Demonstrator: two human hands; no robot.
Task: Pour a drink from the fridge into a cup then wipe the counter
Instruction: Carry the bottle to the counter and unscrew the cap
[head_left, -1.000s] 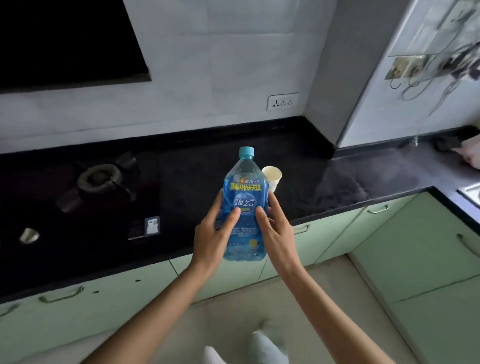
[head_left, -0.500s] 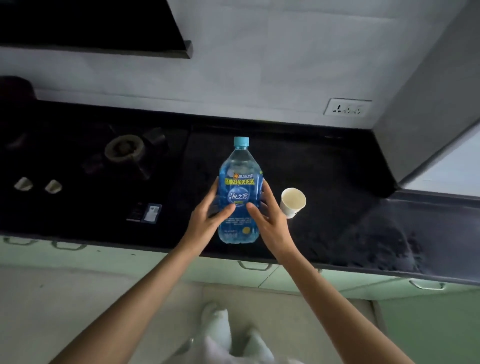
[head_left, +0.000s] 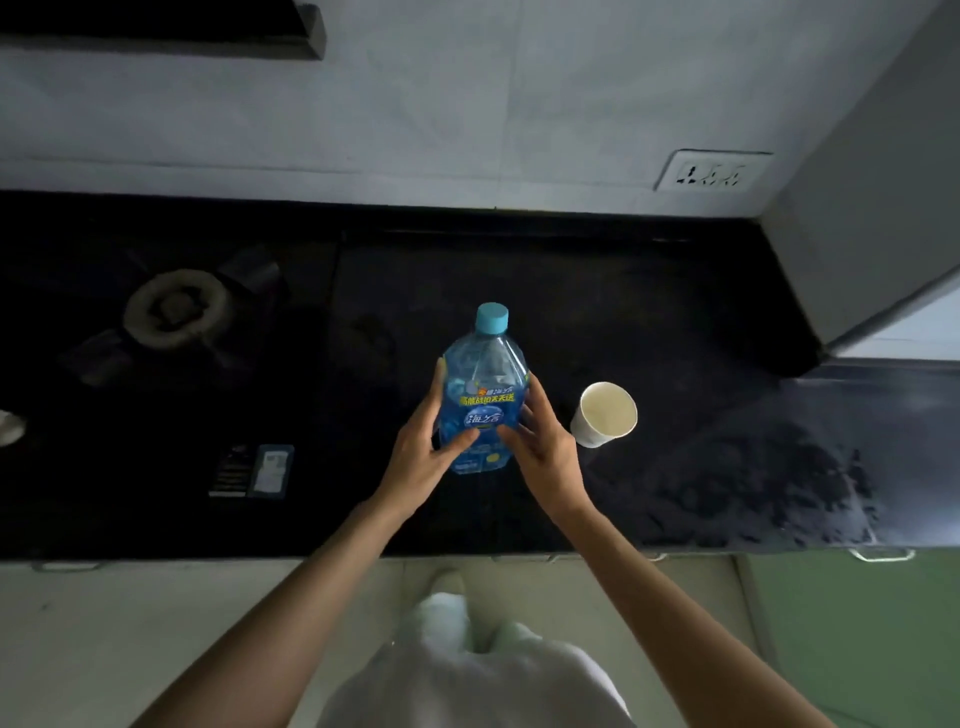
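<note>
A clear blue drink bottle (head_left: 484, 384) with a light blue cap and blue label stands upright over the black counter (head_left: 597, 291). My left hand (head_left: 423, 457) grips its left side and my right hand (head_left: 540, 447) grips its right side, fingers wrapped round the label. The cap is on. A white paper cup (head_left: 605, 414) stands on the counter just right of the bottle, apart from my right hand; it looks empty.
A gas burner (head_left: 174, 306) sits on the counter at the left, with a small dark packet (head_left: 254, 470) near the front edge. A wall socket (head_left: 711, 170) is at the back right. A grey corner wall (head_left: 872, 208) juts out on the right. Pale green cabinet fronts (head_left: 852, 639) lie below.
I have stepped closer to the counter and the view now looks more steeply down. Both hands have carried the bottle forward over the counter, left of the cup.
</note>
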